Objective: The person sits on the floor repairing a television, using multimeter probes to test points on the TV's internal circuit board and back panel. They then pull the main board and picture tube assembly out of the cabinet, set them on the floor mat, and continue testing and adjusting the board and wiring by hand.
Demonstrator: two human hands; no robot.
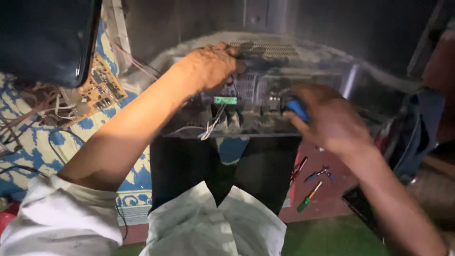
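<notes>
A dusty black television shell with its back open lies in front of me. My left hand grips the shell's top edge beside a row of vent slots. My right hand is closed on a blue-handled tool, its tip pointing into the shell near the inner board. A small green connector and loose white wires hang at the shell's lower opening.
A tan circuit board with tangled wires lies on a blue and white patterned mat at left. A dark screen leans top left. A green-handled screwdriver, pliers and another tool lie on the red floor.
</notes>
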